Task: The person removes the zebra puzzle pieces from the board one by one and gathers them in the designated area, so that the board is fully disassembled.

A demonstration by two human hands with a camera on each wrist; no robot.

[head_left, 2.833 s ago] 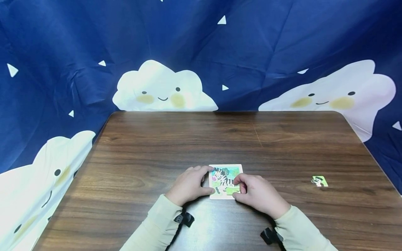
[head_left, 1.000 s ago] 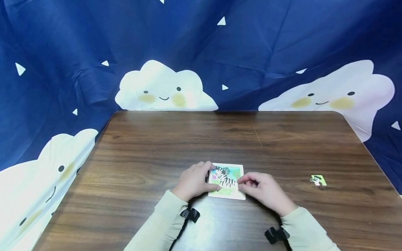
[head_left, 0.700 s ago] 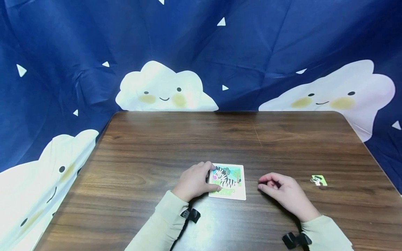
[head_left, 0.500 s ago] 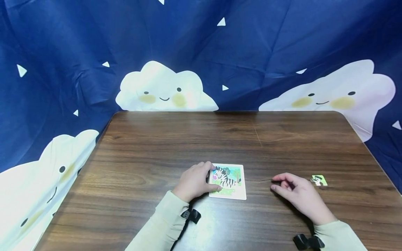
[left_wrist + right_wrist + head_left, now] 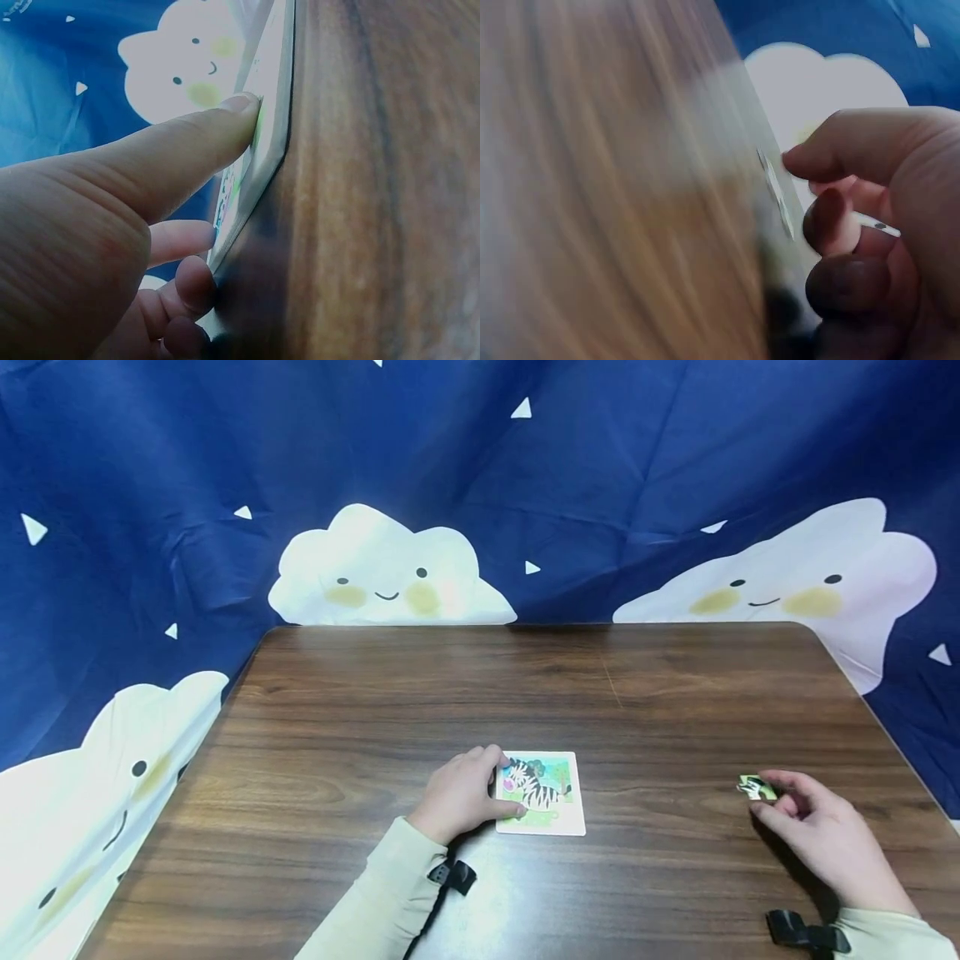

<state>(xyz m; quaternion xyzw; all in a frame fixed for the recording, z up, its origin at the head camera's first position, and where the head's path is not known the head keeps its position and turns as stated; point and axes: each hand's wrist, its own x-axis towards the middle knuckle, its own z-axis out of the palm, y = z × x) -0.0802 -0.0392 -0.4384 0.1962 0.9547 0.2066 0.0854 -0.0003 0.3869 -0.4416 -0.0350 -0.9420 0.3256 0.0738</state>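
A square puzzle board (image 5: 564, 821) with a white border and a zebra picture lies flat near the front middle of the table. Its lower right corner shows pale and bare. My left hand (image 5: 459, 793) rests at its left side, with the index finger at the far left corner and the straight thumb (image 5: 187, 142) pressing on the near left part. To the right lies a small green, black and white puzzle piece (image 5: 752, 787). My right hand (image 5: 828, 835) is beside it, thumb and index finger parted right at its edge. The right wrist view shows the piece edge-on, just past the fingertips.
The brown wooden table (image 5: 375, 693) stretches well beyond both hands. Behind it hangs a blue cloth (image 5: 585, 460) printed with smiling white clouds (image 5: 390, 568). A dark camera strap (image 5: 453, 877) sits at the left wrist, another at the right.
My right hand has left the board's right side and moved across the table to the loose piece, uncovering the zebra's tail end. My left hand has stayed on the board.
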